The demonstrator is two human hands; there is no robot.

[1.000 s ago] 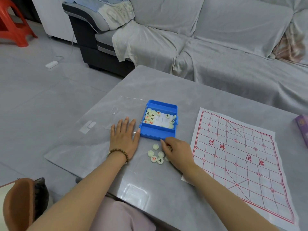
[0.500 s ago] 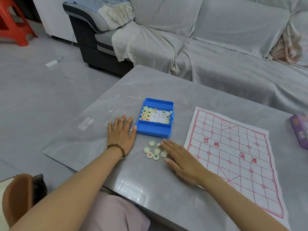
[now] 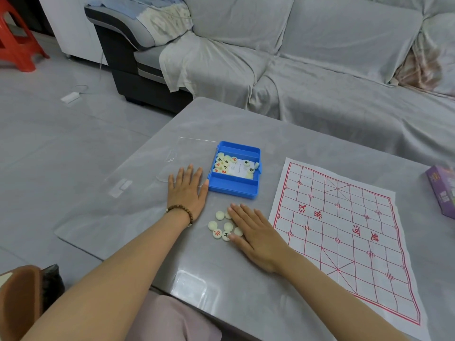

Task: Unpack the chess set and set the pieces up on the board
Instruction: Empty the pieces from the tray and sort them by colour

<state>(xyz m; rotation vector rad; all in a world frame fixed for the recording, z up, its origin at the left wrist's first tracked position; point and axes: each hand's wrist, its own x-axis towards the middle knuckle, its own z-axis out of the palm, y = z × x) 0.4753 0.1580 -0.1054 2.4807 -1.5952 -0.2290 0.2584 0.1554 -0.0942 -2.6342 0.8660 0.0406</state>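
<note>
A blue plastic box (image 3: 232, 189) sits open on the grey table, with several cream round chess pieces (image 3: 225, 163) and a white slip inside. Several more cream pieces (image 3: 219, 226) lie loose on the table in front of the box. My left hand (image 3: 186, 190) lies flat on the table, fingers straight, its thumb side against the box's left wall. My right hand (image 3: 256, 235) lies flat with straight fingers, touching the right side of the loose pieces. The paper board (image 3: 344, 232), white with red lines, lies spread out to the right with no pieces on it.
A clear plastic lid (image 3: 187, 153) lies left of the box. A purple carton (image 3: 443, 190) stands at the table's right edge. A grey covered sofa (image 3: 307, 70) runs behind the table. The table's near edge (image 3: 172, 289) is close to my lap.
My right hand has uncurled from over the loose pieces and flattened beside them. The view has shifted slightly. My left hand has stayed flat by the box.
</note>
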